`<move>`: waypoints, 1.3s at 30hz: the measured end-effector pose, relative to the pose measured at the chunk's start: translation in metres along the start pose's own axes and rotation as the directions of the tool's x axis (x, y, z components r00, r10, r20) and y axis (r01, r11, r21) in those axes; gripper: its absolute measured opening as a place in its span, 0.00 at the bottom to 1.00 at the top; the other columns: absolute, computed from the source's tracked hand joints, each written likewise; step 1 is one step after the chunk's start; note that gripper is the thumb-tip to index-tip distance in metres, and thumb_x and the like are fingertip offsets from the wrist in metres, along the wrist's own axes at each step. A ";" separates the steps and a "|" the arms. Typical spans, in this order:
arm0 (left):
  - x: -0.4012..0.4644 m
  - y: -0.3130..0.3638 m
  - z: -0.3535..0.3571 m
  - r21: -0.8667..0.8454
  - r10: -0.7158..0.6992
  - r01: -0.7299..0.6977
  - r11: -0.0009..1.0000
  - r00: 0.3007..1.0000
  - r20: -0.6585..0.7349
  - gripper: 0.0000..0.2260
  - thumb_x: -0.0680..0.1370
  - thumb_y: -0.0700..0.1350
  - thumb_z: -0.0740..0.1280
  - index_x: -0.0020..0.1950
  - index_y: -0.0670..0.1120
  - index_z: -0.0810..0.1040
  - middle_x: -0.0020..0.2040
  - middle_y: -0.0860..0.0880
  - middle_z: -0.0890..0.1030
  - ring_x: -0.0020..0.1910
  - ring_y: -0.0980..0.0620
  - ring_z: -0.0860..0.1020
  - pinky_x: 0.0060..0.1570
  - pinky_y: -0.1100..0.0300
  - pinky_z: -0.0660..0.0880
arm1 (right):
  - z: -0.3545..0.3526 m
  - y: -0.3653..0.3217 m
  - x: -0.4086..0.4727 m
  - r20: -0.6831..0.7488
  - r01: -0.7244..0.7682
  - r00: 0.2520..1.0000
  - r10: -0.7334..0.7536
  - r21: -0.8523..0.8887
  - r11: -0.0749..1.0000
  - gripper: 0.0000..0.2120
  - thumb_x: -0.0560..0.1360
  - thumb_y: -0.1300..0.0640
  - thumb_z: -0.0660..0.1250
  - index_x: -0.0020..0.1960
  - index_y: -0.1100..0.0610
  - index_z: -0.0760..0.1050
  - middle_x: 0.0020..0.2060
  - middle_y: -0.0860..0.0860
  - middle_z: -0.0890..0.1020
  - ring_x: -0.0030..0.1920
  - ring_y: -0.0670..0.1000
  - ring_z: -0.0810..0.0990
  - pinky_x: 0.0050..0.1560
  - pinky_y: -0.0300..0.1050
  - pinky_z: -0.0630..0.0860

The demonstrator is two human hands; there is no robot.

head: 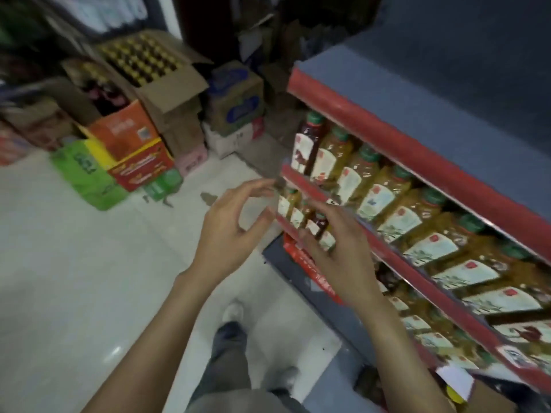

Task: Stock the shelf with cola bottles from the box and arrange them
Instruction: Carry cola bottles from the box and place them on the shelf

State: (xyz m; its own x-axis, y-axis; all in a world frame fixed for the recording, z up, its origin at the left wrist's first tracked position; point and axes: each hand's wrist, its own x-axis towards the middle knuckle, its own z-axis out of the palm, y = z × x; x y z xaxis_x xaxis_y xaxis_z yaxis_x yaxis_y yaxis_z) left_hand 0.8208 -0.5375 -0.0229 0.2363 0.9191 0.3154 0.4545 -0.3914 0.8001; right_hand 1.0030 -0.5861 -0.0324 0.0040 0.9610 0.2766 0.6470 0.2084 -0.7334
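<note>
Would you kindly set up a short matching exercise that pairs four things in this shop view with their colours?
Things:
1. shelf edge strip
2. wrapped pack on the floor
3. open box of bottles
4. bottle caps on the upper shelf

Colours:
A. plain brown
B. red
C. dark green
D. bright green

Pairs: 1-B, 2-D, 3-A, 4-C

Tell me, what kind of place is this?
Probably a small shop or its stockroom. A red-edged shelf holds rows of labelled bottles, and opened cardboard boxes of more bottles sit stacked on the floor. Both hands are empty.
</note>
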 end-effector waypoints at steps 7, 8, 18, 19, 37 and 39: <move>-0.006 -0.143 -0.092 0.007 -0.397 0.405 0.914 0.900 -0.181 0.19 0.75 0.53 0.63 0.66 0.52 0.73 0.57 0.58 0.79 0.55 0.63 0.76 0.55 0.61 0.73 | 0.159 0.009 0.087 0.432 -0.078 0.892 0.135 -0.147 0.986 0.25 0.78 0.46 0.64 0.73 0.47 0.63 0.68 0.49 0.72 0.65 0.52 0.71 0.63 0.48 0.71; -0.001 -0.158 -0.110 0.001 -0.404 0.414 0.910 0.889 -0.218 0.18 0.75 0.52 0.63 0.64 0.52 0.74 0.56 0.59 0.80 0.55 0.64 0.76 0.54 0.60 0.74 | 0.179 0.004 0.103 0.486 -0.097 0.859 0.160 -0.153 0.983 0.26 0.78 0.47 0.64 0.74 0.48 0.62 0.69 0.50 0.70 0.66 0.52 0.69 0.65 0.48 0.70; 0.086 -0.327 -0.280 0.022 -0.592 0.606 0.795 0.784 -0.187 0.12 0.78 0.45 0.67 0.61 0.51 0.78 0.60 0.53 0.77 0.60 0.53 0.74 0.58 0.57 0.71 | 0.371 -0.085 0.284 0.433 -0.012 0.899 0.061 -0.116 0.993 0.17 0.77 0.57 0.66 0.65 0.55 0.73 0.60 0.52 0.76 0.59 0.53 0.74 0.57 0.45 0.71; 0.096 -0.350 -0.291 0.040 -0.597 0.615 0.788 0.778 -0.198 0.13 0.78 0.44 0.67 0.62 0.50 0.77 0.61 0.52 0.77 0.60 0.52 0.75 0.59 0.55 0.71 | 0.390 -0.091 0.304 0.441 0.001 0.896 0.051 -0.118 0.993 0.17 0.77 0.57 0.66 0.66 0.56 0.73 0.61 0.53 0.75 0.60 0.54 0.74 0.57 0.48 0.73; 0.399 -0.662 -0.518 0.133 -0.568 0.595 0.792 0.800 -0.194 0.14 0.77 0.41 0.67 0.63 0.46 0.75 0.53 0.51 0.82 0.51 0.56 0.79 0.49 0.63 0.72 | 0.687 -0.133 0.649 0.303 -0.328 0.900 0.314 -0.007 0.945 0.15 0.78 0.60 0.65 0.64 0.57 0.74 0.58 0.53 0.79 0.54 0.50 0.77 0.51 0.40 0.69; 0.435 -0.706 -0.528 0.165 -0.582 0.594 0.788 0.805 -0.117 0.16 0.77 0.42 0.68 0.64 0.45 0.74 0.53 0.51 0.81 0.52 0.56 0.78 0.49 0.63 0.71 | 0.721 -0.121 0.679 0.251 -0.419 0.877 0.411 -0.024 0.908 0.16 0.78 0.59 0.66 0.65 0.58 0.73 0.57 0.53 0.79 0.50 0.48 0.76 0.49 0.40 0.69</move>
State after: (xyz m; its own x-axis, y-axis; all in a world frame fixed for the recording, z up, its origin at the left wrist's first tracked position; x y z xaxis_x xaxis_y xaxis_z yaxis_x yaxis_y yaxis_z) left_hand 0.1495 0.1623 -0.1816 -0.1746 0.9728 -0.1524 0.6401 0.2297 0.7332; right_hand 0.3777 0.1718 -0.2033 0.0781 0.9736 -0.2144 0.6037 -0.2174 -0.7670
